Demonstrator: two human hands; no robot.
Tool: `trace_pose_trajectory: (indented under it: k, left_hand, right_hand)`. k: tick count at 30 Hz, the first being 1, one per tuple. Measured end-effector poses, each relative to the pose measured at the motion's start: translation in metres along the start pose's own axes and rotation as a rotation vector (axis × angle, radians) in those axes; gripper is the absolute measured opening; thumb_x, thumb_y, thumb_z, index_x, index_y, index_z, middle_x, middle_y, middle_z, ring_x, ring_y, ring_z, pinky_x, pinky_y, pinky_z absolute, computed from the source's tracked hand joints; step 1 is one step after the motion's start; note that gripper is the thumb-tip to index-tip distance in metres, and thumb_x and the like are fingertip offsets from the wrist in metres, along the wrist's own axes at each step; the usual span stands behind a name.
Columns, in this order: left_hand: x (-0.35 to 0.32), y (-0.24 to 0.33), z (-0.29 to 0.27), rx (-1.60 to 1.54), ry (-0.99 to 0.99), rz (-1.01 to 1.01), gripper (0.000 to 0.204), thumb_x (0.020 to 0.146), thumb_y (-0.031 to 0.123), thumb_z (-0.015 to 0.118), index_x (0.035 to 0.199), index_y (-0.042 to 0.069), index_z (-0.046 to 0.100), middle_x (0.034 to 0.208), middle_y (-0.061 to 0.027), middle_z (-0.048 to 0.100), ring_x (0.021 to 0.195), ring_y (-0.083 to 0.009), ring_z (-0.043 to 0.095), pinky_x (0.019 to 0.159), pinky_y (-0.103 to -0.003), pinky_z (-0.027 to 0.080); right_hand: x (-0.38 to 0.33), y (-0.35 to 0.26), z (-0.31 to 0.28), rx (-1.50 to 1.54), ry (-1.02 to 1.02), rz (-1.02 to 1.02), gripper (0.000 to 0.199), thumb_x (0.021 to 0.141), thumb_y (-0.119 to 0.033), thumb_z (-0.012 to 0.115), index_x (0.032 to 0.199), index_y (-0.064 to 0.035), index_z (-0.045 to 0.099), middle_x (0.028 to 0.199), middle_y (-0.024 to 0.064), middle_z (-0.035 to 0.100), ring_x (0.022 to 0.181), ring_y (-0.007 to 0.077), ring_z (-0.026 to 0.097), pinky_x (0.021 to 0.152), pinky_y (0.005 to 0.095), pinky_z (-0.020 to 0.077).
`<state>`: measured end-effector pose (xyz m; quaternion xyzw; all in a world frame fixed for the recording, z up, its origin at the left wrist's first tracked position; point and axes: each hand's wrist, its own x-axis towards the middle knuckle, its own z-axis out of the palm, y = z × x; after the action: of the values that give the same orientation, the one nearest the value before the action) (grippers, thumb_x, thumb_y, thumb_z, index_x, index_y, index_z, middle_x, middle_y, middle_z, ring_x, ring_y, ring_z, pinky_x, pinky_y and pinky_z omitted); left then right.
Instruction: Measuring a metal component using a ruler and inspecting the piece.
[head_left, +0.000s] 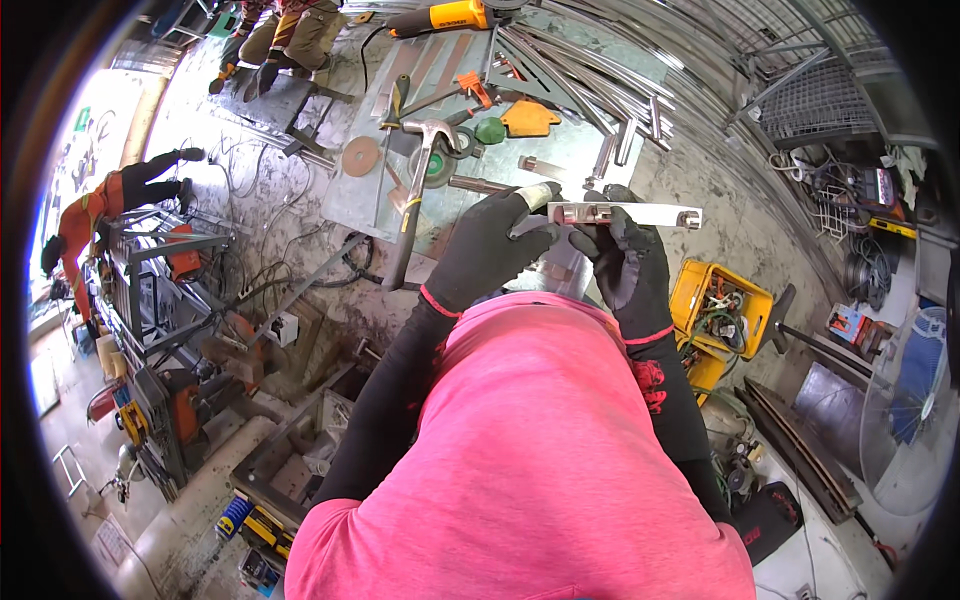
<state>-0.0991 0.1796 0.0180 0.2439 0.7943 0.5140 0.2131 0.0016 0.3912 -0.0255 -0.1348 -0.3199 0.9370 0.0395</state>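
A short flat metal bar (pixel 660 216) with small tube-like pieces on it is held level in front of my chest. My left hand (pixel 495 245), in a black glove, is closed at the bar's left end, with its fingertips touching it. From below, my right hand (pixel 632 262), also gloved in black, grips the bar around its middle; its fingers curl partly behind the metal. A claw hammer (pixel 412 200) lies left of my left hand on the grey metal sheet (pixel 345 200). Close beyond the bar are short metal tube offcuts (pixel 604 158).
An angle grinder (pixel 445 17) and many long metal tubes (pixel 575 75) lie at the far side. Discs (pixel 361 157) and an orange clamp (pixel 475 90) are on the sheet. A yellow crate (pixel 725 340) stands at right. Another person (pixel 95 220) bends at far left, by a metal frame (pixel 140 290).
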Motion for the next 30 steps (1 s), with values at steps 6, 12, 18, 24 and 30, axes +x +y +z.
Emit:
trace_pose_trajectory:
  k: [6, 12, 18, 24, 30]
  left_hand:
    - [0.003, -0.003, 0.003, -0.002, 0.015, 0.002, 0.048, 0.098, 0.014, 0.078, 0.144, 0.005, 0.068, 0.105, -0.0105, 0.076, 0.089, -0.0145, 0.071, 0.08, -0.033, 0.058]
    - [0.006, -0.007, 0.0, 0.015, 0.004, -0.034, 0.047, 0.099, 0.015, 0.075, 0.144, 0.004, 0.068, 0.104, -0.0113, 0.077, 0.086, -0.015, 0.07, 0.079, -0.033, 0.058]
    - [0.008, 0.0, -0.007, 0.056, -0.008, -0.053, 0.046, 0.1, 0.016, 0.074, 0.143, 0.003, 0.067, 0.109, -0.0133, 0.078, 0.093, -0.0167, 0.071, 0.084, -0.035, 0.058]
    - [0.007, -0.001, -0.007, 0.062, 0.004, -0.063, 0.046, 0.099, 0.016, 0.074, 0.142, 0.003, 0.068, 0.11, -0.0142, 0.078, 0.093, -0.018, 0.071, 0.085, -0.035, 0.058]
    - [0.005, 0.004, -0.009, 0.052, 0.015, -0.036, 0.045, 0.098, 0.014, 0.074, 0.141, 0.004, 0.069, 0.11, -0.0145, 0.078, 0.092, -0.0185, 0.071, 0.084, -0.035, 0.058]
  right_hand:
    - [-0.001, 0.002, -0.003, -0.002, -0.029, -0.027, 0.052, 0.104, -0.029, 0.071, 0.147, -0.0039, 0.057, 0.133, 0.0109, 0.072, 0.123, 0.0338, 0.071, 0.103, 0.0484, 0.0592]
    - [0.001, 0.003, -0.011, 0.116, -0.095, -0.006, 0.061, 0.102, -0.02, 0.07, 0.156, -0.002, 0.049, 0.141, 0.0152, 0.067, 0.132, 0.0378, 0.066, 0.11, 0.0513, 0.0555]
    - [-0.003, -0.01, 0.014, 0.017, -0.006, 0.038, 0.065, 0.098, -0.01, 0.069, 0.157, 0.0003, 0.046, 0.148, 0.0203, 0.062, 0.133, 0.0394, 0.065, 0.112, 0.0528, 0.054]
    - [-0.003, -0.009, 0.016, -0.025, -0.005, 0.035, 0.063, 0.099, -0.012, 0.069, 0.156, 0.0008, 0.047, 0.145, 0.019, 0.064, 0.13, 0.0372, 0.067, 0.111, 0.0524, 0.0545]
    - [-0.002, -0.007, 0.015, -0.005, -0.02, 0.029, 0.05, 0.103, -0.014, 0.069, 0.146, 0.0064, 0.056, 0.134, 0.0176, 0.07, 0.124, 0.0317, 0.071, 0.107, 0.0478, 0.0591]
